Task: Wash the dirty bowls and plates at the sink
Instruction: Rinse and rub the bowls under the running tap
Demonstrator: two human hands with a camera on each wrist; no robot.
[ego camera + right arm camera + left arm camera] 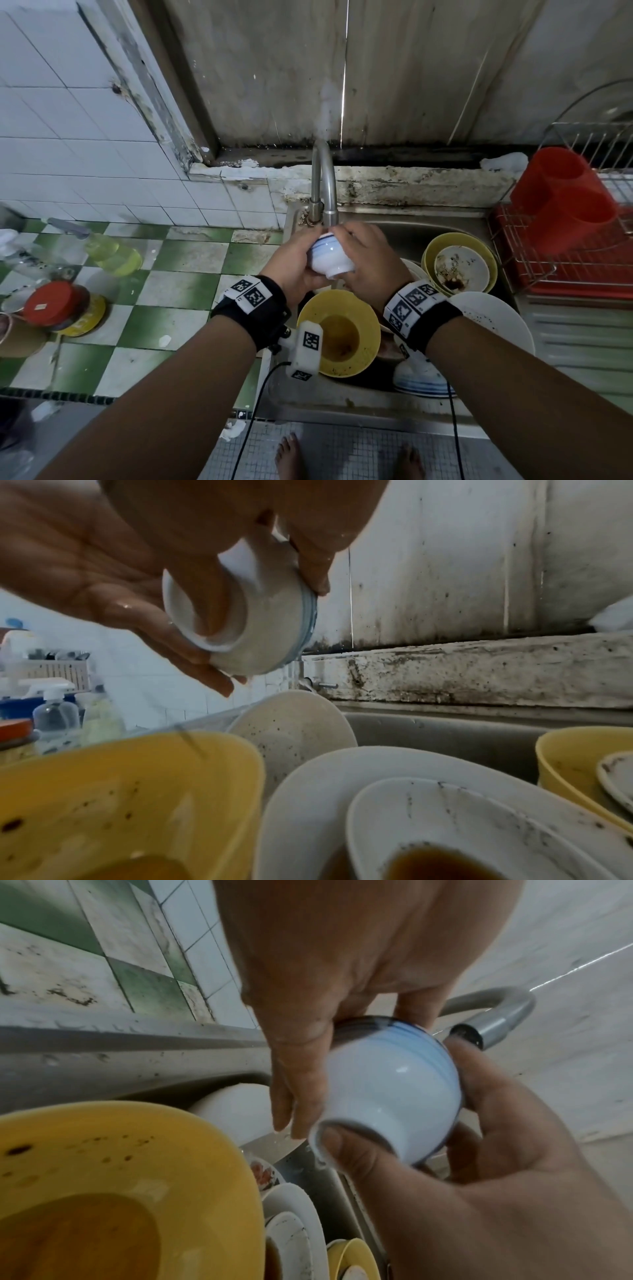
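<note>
Progress: early | blue-rimmed white bowl under faucet spout, gripped by curled left hand and right hand | left: soiled yellow bowls, white plates fill sink; dish rack holds none visible.

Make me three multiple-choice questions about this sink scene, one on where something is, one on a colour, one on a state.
1. Where is the red rack?
A. right of the sink
B. left of the sink
C. on the floor

2. What colour is the big bowl nearest the person?
A. green
B. yellow
C. black

3. How is the small white bowl held?
A. by no hand
B. by one hand
C. by both hands

Answers: 1 A, it stands beside the sink on the right. 2 B, its rim is yellow. 3 C, the left hand and right hand both grip it under the tap.
</note>
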